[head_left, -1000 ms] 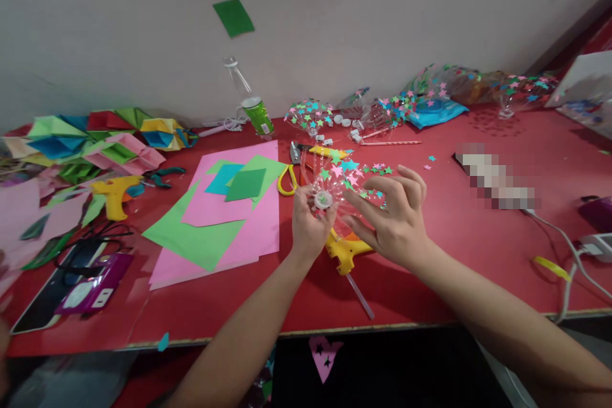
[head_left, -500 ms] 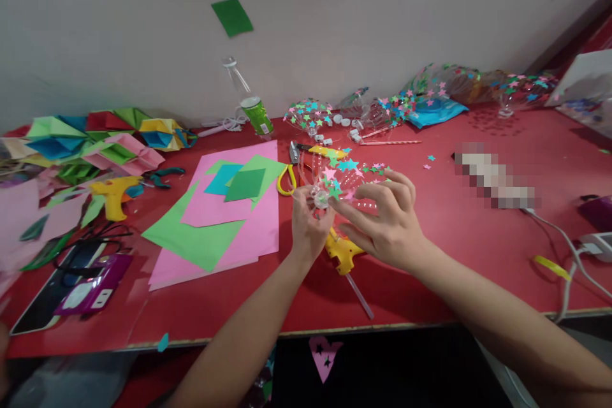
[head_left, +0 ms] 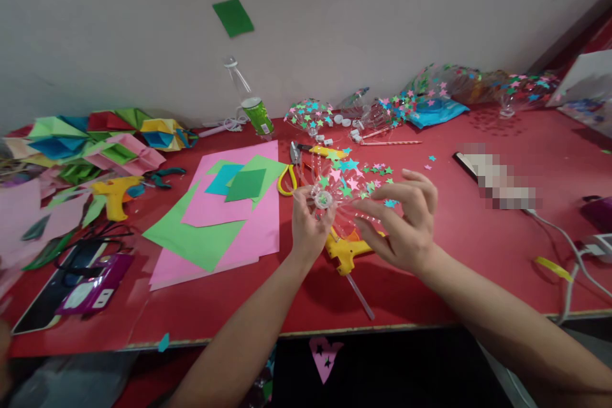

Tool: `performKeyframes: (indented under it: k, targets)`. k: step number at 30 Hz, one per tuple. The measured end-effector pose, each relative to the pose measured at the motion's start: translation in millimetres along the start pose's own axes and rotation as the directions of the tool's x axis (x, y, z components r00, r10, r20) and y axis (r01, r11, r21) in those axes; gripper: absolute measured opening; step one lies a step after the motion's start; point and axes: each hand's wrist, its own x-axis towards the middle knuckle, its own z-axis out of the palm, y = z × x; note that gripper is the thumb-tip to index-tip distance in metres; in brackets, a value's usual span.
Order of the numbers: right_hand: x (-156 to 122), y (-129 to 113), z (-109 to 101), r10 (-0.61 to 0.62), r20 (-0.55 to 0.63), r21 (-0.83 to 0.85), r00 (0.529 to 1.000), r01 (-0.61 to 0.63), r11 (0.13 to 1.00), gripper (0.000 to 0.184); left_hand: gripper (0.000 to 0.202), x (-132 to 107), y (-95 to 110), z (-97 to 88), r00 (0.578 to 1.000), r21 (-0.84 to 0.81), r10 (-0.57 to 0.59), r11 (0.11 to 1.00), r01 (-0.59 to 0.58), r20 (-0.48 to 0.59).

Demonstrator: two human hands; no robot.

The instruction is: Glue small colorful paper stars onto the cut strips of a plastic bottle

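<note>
My left hand (head_left: pixel 310 220) is closed around the neck of a cut clear plastic bottle top (head_left: pixel 323 199). Its round mouth faces me, and thin clear strips fan out behind it with pink, green and blue paper stars on them. To the right, my right hand (head_left: pixel 404 220) has its fingers apart and bent, close to the strips; I see nothing held in it. Under my hands lies a yellow glue gun (head_left: pixel 342 252) with a clear glue stick (head_left: pixel 361 296) protruding from its rear. Small loose stars (head_left: pixel 377 170) rest beyond the fingers.
Yellow-handled pliers (head_left: pixel 287 178) and a yellow cutter (head_left: pixel 329 152) lie behind. Coloured paper sheets (head_left: pixel 205 245) spread on the left, beside another yellow glue gun (head_left: pixel 116 196). A bottle (head_left: pixel 258 116) and more starred bottle pieces (head_left: pixel 310 116) line the wall. A phone (head_left: pixel 52 293) lies far left.
My right hand has moved away to the right from the bottle top's mouth, which now shows more fully. My left hand keeps its hold in nearly the same place.
</note>
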Motion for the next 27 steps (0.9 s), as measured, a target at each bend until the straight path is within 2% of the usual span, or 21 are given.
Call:
performKeyframes:
  k: [3, 7, 11, 14, 18, 23, 27]
  targets:
    - [1, 2, 1, 0.090, 0.044, -0.052, 0.995, -0.088, 0.995, 0.022, 0.038, 0, -2, 1.0, 1.000, 0.006, 0.023, 1.000, -0.023, -0.001]
    - [-1, 5, 4, 0.098, 0.085, -0.074, 0.991, -0.092, 0.993, 0.017, 0.039, 0, -4, 1.9, 1.000, 0.017, 0.025, 1.000, -0.024, -0.004]
    - [-3, 4, 4, 0.045, 0.024, -0.037, 0.999, -0.044, 0.998, 0.012, 0.039, 1, -2, 2.6, 0.999, 0.030, 0.013, 0.999, -0.012, -0.030]
    - [-5, 1, 4, -0.048, -0.002, -0.015, 0.999, 0.048, 0.999, 0.012, 0.037, 1, 3, 2.0, 0.999, 0.033, 0.001, 0.999, 0.000, -0.034]
    - [-6, -3, 3, -0.165, 0.026, 0.018, 0.986, 0.164, 0.986, 0.014, 0.039, 0, 10, -1.4, 1.000, 0.046, 0.021, 0.999, -0.021, -0.001]
    - [-3, -6, 2, -0.183, 0.126, 0.102, 0.975, 0.170, 0.980, 0.011, 0.035, 0, 13, -3.9, 0.999, 0.051, 0.041, 0.998, -0.042, 0.011]
    - [-2, -6, 1, -0.145, 0.131, 0.132, 0.981, 0.127, 0.983, 0.015, 0.036, 1, 11, -3.0, 1.000, 0.027, 0.020, 0.999, -0.020, -0.002]
